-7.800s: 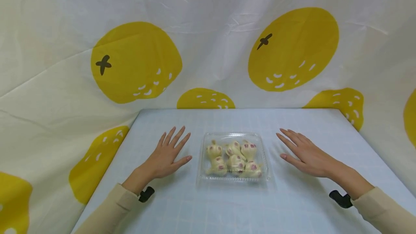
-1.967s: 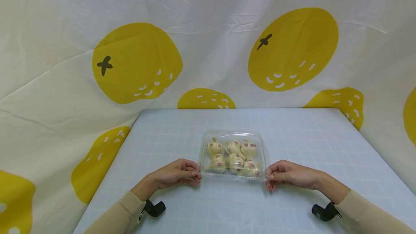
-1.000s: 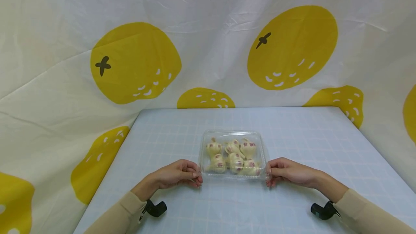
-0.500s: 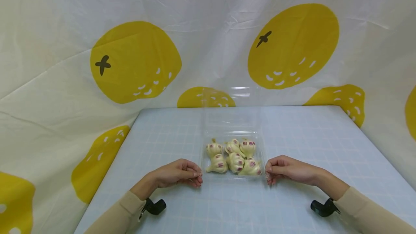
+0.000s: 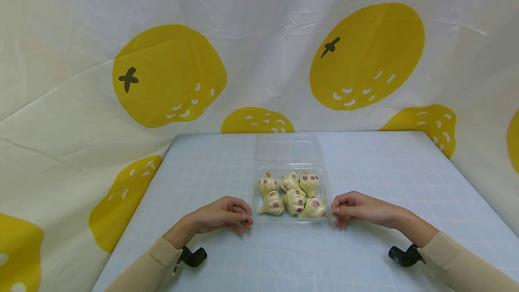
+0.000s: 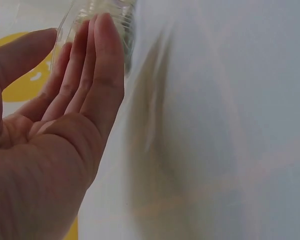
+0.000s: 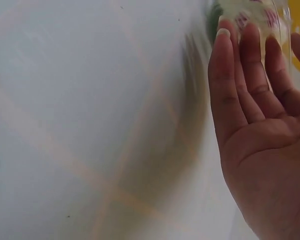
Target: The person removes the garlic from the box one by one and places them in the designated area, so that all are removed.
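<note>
Pinching the box [image 5: 292, 221] at 8 o'clock with the left hand [image 5: 223, 214], at 4 o'clock with the right hand [image 5: 365, 209], with fingers [image 6: 107, 60] narrowed on its clear rim. Laden with garlic [image 5: 293, 202] (six purple-marked bulbs) and open at the lid [image 5: 288, 151], toward 12. Set on the tabletop [image 5: 202, 168], before a fruit-print cloth [image 5: 267, 57].

Head cam's worn up top, aimed forward and down, far enough back that the left hand [image 5: 220, 215], right hand [image 5: 365, 211], clear box [image 5: 288, 164] and fruit-print backdrop [image 5: 267, 57] all get fitted in. The left wrist cam [image 5: 195, 257] and right wrist cam [image 5: 402, 256] are mounted super close, each aimed up its own hand. The box is shared by all three, cut off by the top edge in both wrist shots.
</note>
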Demonstrator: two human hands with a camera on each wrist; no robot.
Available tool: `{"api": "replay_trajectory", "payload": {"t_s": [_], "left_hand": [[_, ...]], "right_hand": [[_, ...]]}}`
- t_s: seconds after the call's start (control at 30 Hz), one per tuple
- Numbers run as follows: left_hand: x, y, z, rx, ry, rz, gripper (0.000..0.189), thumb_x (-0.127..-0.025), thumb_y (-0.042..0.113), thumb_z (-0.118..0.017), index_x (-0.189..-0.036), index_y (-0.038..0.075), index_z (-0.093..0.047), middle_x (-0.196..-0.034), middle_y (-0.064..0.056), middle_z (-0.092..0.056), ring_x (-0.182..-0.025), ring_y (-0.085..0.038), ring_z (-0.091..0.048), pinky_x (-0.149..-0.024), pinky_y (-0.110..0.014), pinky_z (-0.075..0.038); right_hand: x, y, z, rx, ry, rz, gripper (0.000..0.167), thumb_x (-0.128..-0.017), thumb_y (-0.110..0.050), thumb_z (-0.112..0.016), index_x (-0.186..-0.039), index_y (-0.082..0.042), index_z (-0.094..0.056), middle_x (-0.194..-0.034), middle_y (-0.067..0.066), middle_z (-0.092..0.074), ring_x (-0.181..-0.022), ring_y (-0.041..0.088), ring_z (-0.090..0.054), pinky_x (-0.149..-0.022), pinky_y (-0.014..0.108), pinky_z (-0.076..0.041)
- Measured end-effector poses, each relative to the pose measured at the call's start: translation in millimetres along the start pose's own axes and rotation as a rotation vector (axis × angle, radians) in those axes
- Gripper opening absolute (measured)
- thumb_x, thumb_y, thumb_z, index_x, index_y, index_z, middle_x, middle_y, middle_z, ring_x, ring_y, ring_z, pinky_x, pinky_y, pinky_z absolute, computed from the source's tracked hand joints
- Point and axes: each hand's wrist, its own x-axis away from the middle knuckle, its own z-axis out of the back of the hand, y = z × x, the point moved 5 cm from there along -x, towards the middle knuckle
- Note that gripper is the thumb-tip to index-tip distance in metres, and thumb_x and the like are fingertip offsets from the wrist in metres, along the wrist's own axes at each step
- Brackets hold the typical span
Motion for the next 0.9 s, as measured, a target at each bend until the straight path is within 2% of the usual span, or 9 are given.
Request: {"api": "replay_trajectory", "payload": {"t_s": [0.23, 0.33, 0.47, 0.6, 0.77, 0.9], "left_hand": [[-1.1, 3.7, 8.7, -0.092, 0.154, -0.028, 0.04, -0.095, 0.007, -0.072, -0.127, -0.008, -0.055, -0.108, -0.015, -0.069, -0.1, -0.026, -0.072, -0.087, -0.04, -0.062], [-2.3, 5.5, 11.2, -0.137, 0.2, -0.035, 0.05, -0.091, 0.008, -0.077, -0.133, -0.005, -0.053, -0.11, -0.012, -0.069, -0.098, -0.024, -0.072, -0.085, -0.038, -0.062], [-4.3, 8.6, 13.1, -0.215, 0.225, -0.043, 0.062, -0.089, 0.014, -0.081, -0.141, -0.002, -0.05, -0.116, -0.011, -0.068, -0.098, -0.022, -0.071, -0.085, -0.035, -0.061], [-6.8, 12.9, 15.2, -0.247, 0.241, -0.052, 0.068, -0.09, 0.016, -0.081, -0.146, 0.0, -0.046, -0.123, -0.014, -0.066, -0.101, -0.023, -0.071, -0.086, -0.035, -0.061], [-11.4, 17.9, 19.0, -0.241, 0.26, -0.069, 0.073, -0.091, 0.014, -0.079, -0.15, -0.002, -0.039, -0.131, -0.02, -0.06, -0.101, -0.023, -0.071, -0.087, -0.036, -0.061], [-17.3, 20.4, 24.8, -0.201, 0.286, -0.093, 0.072, -0.094, 0.013, -0.076, -0.152, -0.003, -0.036, -0.136, -0.021, -0.056, -0.104, -0.026, -0.07, -0.09, -0.038, -0.061]], "right_hand": [[0.2, -5, 6, 0.098, 0.05, -0.014, 0.024, -0.107, -0.017, -0.056, -0.114, 0.005, -0.063, -0.1, 0.024, -0.069, -0.092, 0.04, -0.066, -0.081, 0.043, -0.062], [0.6, -7, 9, 0.138, 0.084, -0.028, 0.024, -0.106, -0.018, -0.058, -0.116, 0.003, -0.062, -0.099, 0.024, -0.068, -0.09, 0.042, -0.065, -0.079, 0.041, -0.062], [1.5, -12, 14, 0.194, 0.157, -0.047, 0.03, -0.103, -0.018, -0.063, -0.122, 0.005, -0.06, -0.098, 0.02, -0.068, -0.087, 0.039, -0.066, -0.074, 0.037, -0.061], [2.5, -19, 20, 0.283, 0.238, -0.049, 0.04, -0.1, -0.018, -0.067, -0.128, 0.009, -0.056, -0.098, 0.015, -0.067, -0.085, 0.031, -0.066, -0.07, 0.035, -0.061], [3.8, -31, 26, 0.452, 0.337, -0.028, 0.047, -0.096, -0.027, -0.073, -0.127, 0.006, -0.06, -0.103, 0.007, -0.065, -0.092, 0.022, -0.064, -0.075, 0.029, -0.059], [4.9, -40, 31, 0.528, 0.413, -0.014, 0.052, -0.095, -0.031, -0.075, -0.131, 0.004, -0.06, -0.113, 0.011, -0.065, -0.1, 0.022, -0.063, -0.08, 0.027, -0.059]]}}
